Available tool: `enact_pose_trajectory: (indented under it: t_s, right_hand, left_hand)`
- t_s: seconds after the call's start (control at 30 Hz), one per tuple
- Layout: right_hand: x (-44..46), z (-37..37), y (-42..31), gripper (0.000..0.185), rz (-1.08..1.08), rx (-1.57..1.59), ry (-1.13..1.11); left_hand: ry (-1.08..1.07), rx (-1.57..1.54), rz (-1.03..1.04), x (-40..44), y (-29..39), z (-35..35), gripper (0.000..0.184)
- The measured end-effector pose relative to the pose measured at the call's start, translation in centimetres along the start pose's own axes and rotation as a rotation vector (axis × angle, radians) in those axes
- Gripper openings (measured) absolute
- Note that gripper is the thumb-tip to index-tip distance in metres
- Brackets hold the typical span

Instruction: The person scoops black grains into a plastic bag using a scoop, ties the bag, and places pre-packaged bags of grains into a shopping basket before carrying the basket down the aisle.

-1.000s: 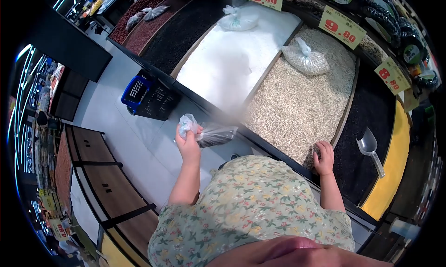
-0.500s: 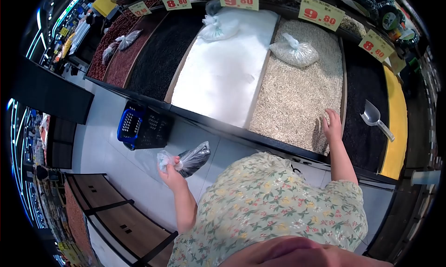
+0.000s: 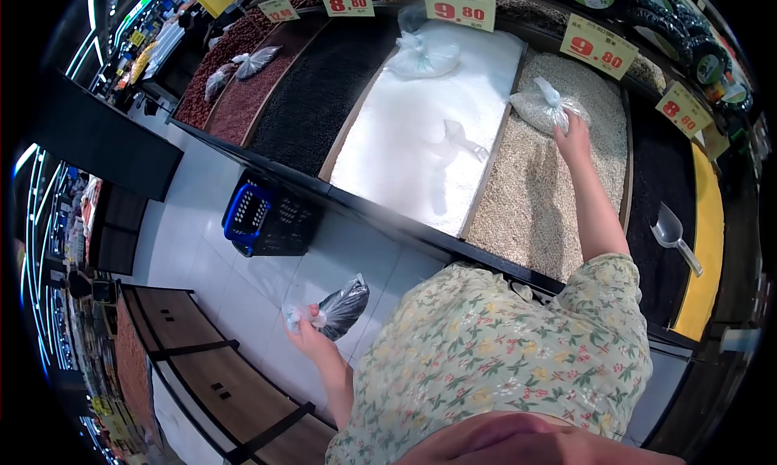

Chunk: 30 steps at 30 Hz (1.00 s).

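Observation:
My left hand (image 3: pixel 310 333) is closed around the gathered neck of a clear plastic bag of black grains (image 3: pixel 345 307), held above the floor. Over the bin of pale beige grain (image 3: pixel 518 210), my right hand (image 3: pixel 574 138) reaches to a tied clear plastic bag of pale grain (image 3: pixel 538 110). Its fingers are apart and at the right side of this bag, which rests on the loose grain. Whether they press on it I cannot tell. A clear scoop (image 3: pixel 457 141) lies in the white grain (image 3: pixel 405 161) to the left.
A blue and black shopping basket (image 3: pixel 249 214) stands on the floor by the bins. Another scoop (image 3: pixel 670 229) lies on the dark grain at right. Price signs (image 3: pixel 599 46) line the back edge. A brown wooden cabinet (image 3: pixel 194 343) stands at lower left.
My right hand has moved forward from the front of the beige grain bin to the tied bag. The left hand still holds its bag. The view has shifted, and the scoop in the white grain shows more clearly.

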State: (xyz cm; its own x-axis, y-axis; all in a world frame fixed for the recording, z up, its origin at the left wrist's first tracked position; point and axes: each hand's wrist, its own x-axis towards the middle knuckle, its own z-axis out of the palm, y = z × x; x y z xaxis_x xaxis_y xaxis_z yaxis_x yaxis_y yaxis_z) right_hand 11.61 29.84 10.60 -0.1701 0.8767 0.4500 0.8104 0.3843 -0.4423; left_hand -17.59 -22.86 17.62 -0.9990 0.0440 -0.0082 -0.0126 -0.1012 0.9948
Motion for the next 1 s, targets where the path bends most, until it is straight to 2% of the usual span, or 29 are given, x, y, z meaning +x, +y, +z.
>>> enact_pose_trajectory:
  t_s: [0.07, 0.13, 0.27, 0.37, 0.43, 0.57, 0.63, 0.67, 0.73, 0.77, 0.83, 0.87, 0.93, 1.0]
  right_hand:
    - [2.4, 1.4, 0.4, 0.055, 0.016, 0.019, -0.005]
    - [4.7, 3.0, 0.7, 0.057, 0.155, -0.024, -0.042]
    - [7.5, 6.6, 2.4, 0.058, 0.198, -0.025, -0.071]
    - [7.8, 6.6, 2.1, 0.053, 0.140, -0.208, -0.040]
    - [7.9, 4.7, 0.1, 0.045, 0.066, -0.246, -0.144]
    - [8.6, 6.0, 1.4, 0.038, 0.022, -0.232, -0.125]
    - [9.5, 7.5, 3.3, 0.035, 0.161, -0.070, -0.111]
    - [9.2, 7.0, 3.0, 0.035, 0.146, -0.075, -0.101]
    - [8.9, 7.3, 3.4, 0.033, 0.159, 0.183, 0.058]
    - [8.7, 7.5, 3.5, 0.033, 0.153, 0.178, 0.049]
    - [8.2, 6.2, 1.8, 0.028, 0.213, 0.389, 0.169]
    - [8.0, 5.4, 1.4, 0.028, 0.208, 0.380, 0.164]
    - [7.8, 3.1, -0.2, 0.028, 0.226, 0.627, 0.272]
    - [7.4, -0.3, -1.8, 0.030, 0.207, 0.837, 0.268]
  left_hand:
    - [-0.002, -0.020, -0.006, -0.1, 0.1, -0.5, 0.017]
    - [0.011, 0.031, -0.013, -0.3, 0.2, -0.3, 0.016]
    - [-0.027, 0.055, 0.020, 1.0, 0.0, -0.1, 0.016]
    - [0.068, 0.098, -0.038, 1.1, -0.4, 1.9, 0.014]
    - [0.137, 0.071, -0.043, 2.2, 0.7, 2.9, 0.011]
    - [0.037, 0.097, -0.034, 4.2, 0.8, 3.1, 0.011]
    - [0.027, 0.067, 0.029, 4.0, -0.8, 4.2, 0.011]
    - [0.033, 0.050, 0.024, 4.7, -0.9, 3.2, 0.011]
    - [0.035, -0.005, 0.015, 5.1, -1.4, 3.0, 0.011]
    - [0.042, -0.003, 0.007, 5.5, -1.6, 2.9, 0.011]
    - [0.087, 0.000, 0.035, 5.6, -4.2, 2.5, 0.012]
    - [0.091, -0.001, 0.025, 6.2, -4.6, 1.7, 0.012]
    - [0.009, 0.048, -0.024, 7.6, -5.2, -0.3, 0.017]
    - [0.031, 0.018, -0.041, 9.2, -5.3, -1.0, 0.017]
